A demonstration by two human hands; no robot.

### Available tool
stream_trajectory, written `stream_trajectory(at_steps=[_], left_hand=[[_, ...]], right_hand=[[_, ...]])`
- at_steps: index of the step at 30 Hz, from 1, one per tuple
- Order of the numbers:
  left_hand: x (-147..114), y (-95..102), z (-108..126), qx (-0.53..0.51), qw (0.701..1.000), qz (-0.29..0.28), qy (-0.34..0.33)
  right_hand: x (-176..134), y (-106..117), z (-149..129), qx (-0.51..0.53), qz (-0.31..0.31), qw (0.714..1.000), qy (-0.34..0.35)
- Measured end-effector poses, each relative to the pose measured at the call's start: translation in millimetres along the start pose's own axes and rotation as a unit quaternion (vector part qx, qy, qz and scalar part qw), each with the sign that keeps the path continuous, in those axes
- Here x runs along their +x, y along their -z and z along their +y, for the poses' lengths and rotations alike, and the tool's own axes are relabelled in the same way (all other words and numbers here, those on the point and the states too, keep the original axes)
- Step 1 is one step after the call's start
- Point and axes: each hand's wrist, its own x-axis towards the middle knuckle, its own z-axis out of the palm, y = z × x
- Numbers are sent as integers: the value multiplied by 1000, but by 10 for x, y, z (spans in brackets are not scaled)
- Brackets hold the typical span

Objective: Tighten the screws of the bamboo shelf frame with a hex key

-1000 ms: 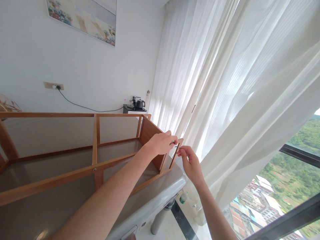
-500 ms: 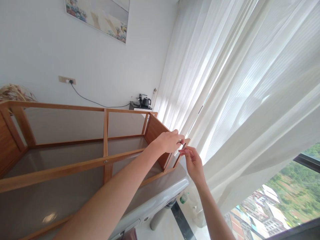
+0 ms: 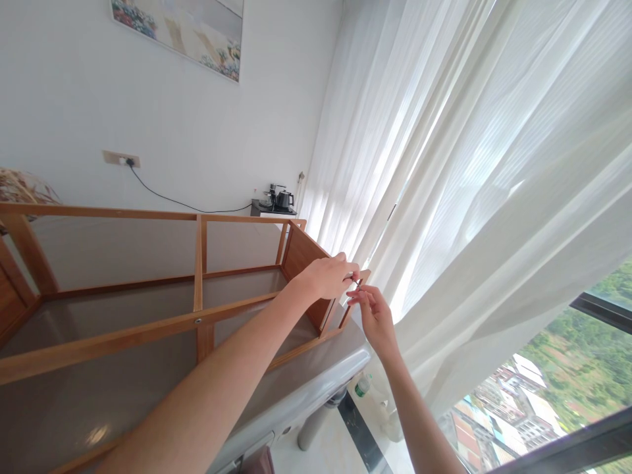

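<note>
A wooden frame [image 3: 198,276] with open bays and a solid panel at its right end rests on a grey, glossy table [image 3: 316,359]. Past that end panel, by the frame's corner, my left hand [image 3: 332,276] has its fingers closed on a thin dark metal rod [image 3: 355,282]. From below, my right hand [image 3: 377,319] meets it, thumb and forefinger pinched at the rod's other end. The rod is too small to tell its exact kind, and my fingers cover part of it. A round metal fastener [image 3: 198,321] shows in the frame's near rail.
White curtains [image 3: 444,197] hang close on the right, beside a window. A black kettle [image 3: 285,199] stands on a small cabinet at the back. A cord [image 3: 172,203] runs to the wall socket. On the floor below the table stands a bottle [image 3: 363,385].
The view has turned slightly right, so the frame and my hands appear a little farther left. Both hands keep their hold at the same corner.
</note>
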Motion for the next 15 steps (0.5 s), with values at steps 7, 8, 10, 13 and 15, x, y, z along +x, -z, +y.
stream_trajectory(at_steps=[7, 8, 10, 13, 15], left_hand=[[40, -46, -25, 5, 1000, 2, -16], [41, -39, -18, 8, 1000, -1, -16], [42, -17, 0, 13, 1000, -7, -14], [48, 20, 20, 22, 1000, -15, -14], [56, 35, 23, 32, 999, -16, -23]], right_hand=[[-5, -30, 37, 25, -25, 999, 1], [-5, -43, 53, 31, -28, 999, 1], [-5, -68, 87, 41, -27, 999, 3], [-3, -90, 117, 46, -23, 999, 3], [0, -87, 116, 46, -24, 999, 4]])
